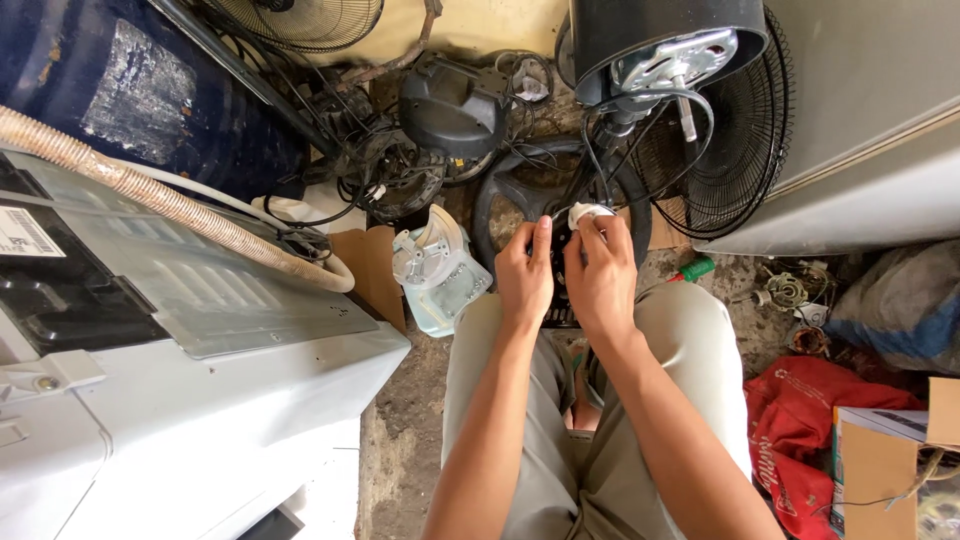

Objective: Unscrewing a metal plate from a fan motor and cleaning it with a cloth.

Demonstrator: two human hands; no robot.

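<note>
Seated, both hands are pinching a small white plastic part (588, 213): left hand (524, 276), right hand (600, 276). Black wires (598, 150) are hanging close above; a slip could probably snag them.

A small white plastic part (588, 213), rounded in shape, is pinched from both sides between the fingertips of the left hand (524, 277) and the right hand (601, 278). It is held just in front of the black round fan base (500, 205), below the fan's motor housing (662, 40).
</note>
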